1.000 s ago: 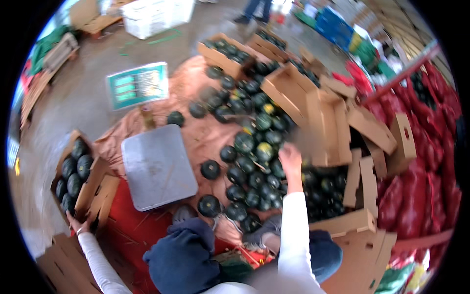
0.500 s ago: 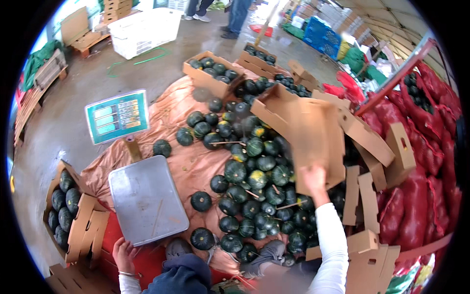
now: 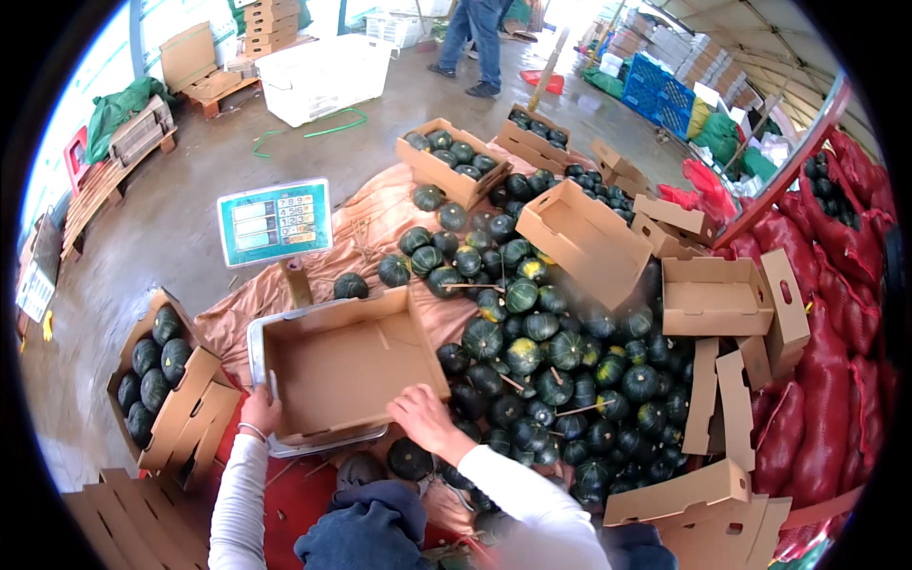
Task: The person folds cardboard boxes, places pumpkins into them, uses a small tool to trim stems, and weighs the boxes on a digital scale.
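An empty cardboard box (image 3: 347,366) rests on the grey platform of the weighing scale (image 3: 328,439), covering most of it. My left hand (image 3: 260,412) is closed on the box's near left corner. At the near right corner, my right hand (image 3: 424,418) grips the cardboard wall, fingers curled over its edge. The scale's teal display (image 3: 275,223) stands on a post just beyond the box. Dark green pumpkins (image 3: 522,355), a few with yellow patches, lie heaped to the right on an orange-pink cloth (image 3: 366,214).
A box of pumpkins (image 3: 152,380) stands at the left. Another filled box (image 3: 451,161) sits at the far side of the heap. Empty boxes (image 3: 717,296) and red mesh sacks (image 3: 817,399) line the right. A white crate (image 3: 323,81) and a person (image 3: 475,43) are farther back.
The empty box has moved from above the heap on the right, held by my right hand, left onto the scale. My left hand has come up to its corner. The view has shifted.
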### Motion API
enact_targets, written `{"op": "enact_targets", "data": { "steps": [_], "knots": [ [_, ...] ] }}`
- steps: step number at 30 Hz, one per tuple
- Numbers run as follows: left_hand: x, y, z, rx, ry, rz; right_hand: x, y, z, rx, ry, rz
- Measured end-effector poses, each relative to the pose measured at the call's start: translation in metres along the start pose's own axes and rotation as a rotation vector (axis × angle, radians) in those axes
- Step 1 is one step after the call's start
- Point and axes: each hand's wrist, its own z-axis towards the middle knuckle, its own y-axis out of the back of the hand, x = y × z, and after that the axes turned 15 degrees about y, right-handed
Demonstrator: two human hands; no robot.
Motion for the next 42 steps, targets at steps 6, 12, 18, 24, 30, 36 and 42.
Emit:
{"op": "enact_targets", "data": {
  "steps": [6, 12, 18, 24, 30, 36, 42],
  "knots": [
    [0.073, 0.011, 0.066, -0.178, -0.014, 0.023, 0.015, 0.019, 0.024, -0.463, -0.226, 0.009],
    [-0.044, 0.005, -0.016, -0.325, -0.33, -0.347, -0.047, 0.008, -0.174, -0.016, -1.018, -0.122],
    [-0.088, -0.084, -0.107, 0.437, -0.774, -0.31, -0.054, -0.038, -0.123, -0.036, -0.84, 0.021],
    [-0.13, -0.178, -0.117, 0.604, -0.728, 0.279, -0.072, -0.065, -0.091, 0.005, -0.993, 0.275],
    [-0.131, -0.177, -0.102, 1.009, -0.194, -0.582, -0.044, -0.046, -0.114, -0.556, -1.258, 1.092],
    [-0.166, -0.179, -0.092, 1.233, 0.109, -0.699, -0.107, -0.047, -0.118, -0.243, -0.988, 0.17],
    [-0.174, -0.191, -0.084, 1.1, 0.13, -0.991, -0.138, -0.046, -0.099, -0.053, -1.058, 0.227]
  ]
}}
